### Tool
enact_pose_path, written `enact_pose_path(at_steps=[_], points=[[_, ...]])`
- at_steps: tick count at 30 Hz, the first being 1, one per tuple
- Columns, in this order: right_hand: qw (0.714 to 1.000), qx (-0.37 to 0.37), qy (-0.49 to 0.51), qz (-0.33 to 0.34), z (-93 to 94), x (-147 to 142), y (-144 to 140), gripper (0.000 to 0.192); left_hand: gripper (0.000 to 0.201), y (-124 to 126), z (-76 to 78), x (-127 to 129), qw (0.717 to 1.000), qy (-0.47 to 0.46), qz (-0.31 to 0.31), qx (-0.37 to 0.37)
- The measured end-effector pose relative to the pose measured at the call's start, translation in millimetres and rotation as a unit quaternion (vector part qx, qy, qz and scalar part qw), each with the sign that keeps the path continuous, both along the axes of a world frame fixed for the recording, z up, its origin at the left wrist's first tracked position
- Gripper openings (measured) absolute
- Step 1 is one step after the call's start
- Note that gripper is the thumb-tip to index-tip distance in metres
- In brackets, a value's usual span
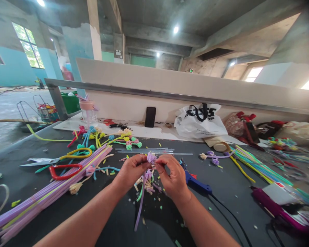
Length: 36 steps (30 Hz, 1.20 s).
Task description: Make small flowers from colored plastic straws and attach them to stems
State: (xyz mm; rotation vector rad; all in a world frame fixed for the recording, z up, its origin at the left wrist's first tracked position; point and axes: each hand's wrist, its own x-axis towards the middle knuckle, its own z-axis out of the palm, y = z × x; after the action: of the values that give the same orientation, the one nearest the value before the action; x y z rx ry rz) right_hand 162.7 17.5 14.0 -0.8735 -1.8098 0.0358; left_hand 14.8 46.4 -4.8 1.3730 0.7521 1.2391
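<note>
Left fingers (139,160) and right fingers (170,162) pinch a lilac flower (151,157), glue gun (199,184) crowding the right

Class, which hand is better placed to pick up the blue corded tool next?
Probably the right hand: the blue corded tool lies just beside it, while the left hand is farther, across the purple piece.

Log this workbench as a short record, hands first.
Left hand: left hand, fingertips pinching a ruffled purple piece
Right hand: right hand, fingertips pinching the same piece from the other side
Below hands: thin purple strip; whether it joins the piece is unclear
Left side: scissors with one yellow and one red handle loop; bundle of long strips
Right side: blue-handled tool with black cord
Behind: black phone, upright; white bag
</note>
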Motion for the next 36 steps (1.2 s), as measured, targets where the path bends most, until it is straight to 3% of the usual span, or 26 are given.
enact_pose_path(at_steps=[5,23,31,36], points=[[1.0,0.004,0.008,-0.002,1.1,-1,0,0.008,0.026,-2,1.0,-2,0.999,-0.004,-0.019,-0.034],[0.999,-0.02,-0.001,-0.04,-3.4,0,3,0.01,0.025,-11,12.0,-3,0.999,0.036,-0.018,0.009],[0.998,-0.052,-0.003,-0.037,-3.6,1,5,0.011,0.016,-6,6.7,-3,0.99,0.097,0.044,0.088],[0.999,-0.038,0.015,-0.021,0.0,1,1,0.005,0.013,-2,-0.8,-7,0.962,0.158,0.114,0.19]])
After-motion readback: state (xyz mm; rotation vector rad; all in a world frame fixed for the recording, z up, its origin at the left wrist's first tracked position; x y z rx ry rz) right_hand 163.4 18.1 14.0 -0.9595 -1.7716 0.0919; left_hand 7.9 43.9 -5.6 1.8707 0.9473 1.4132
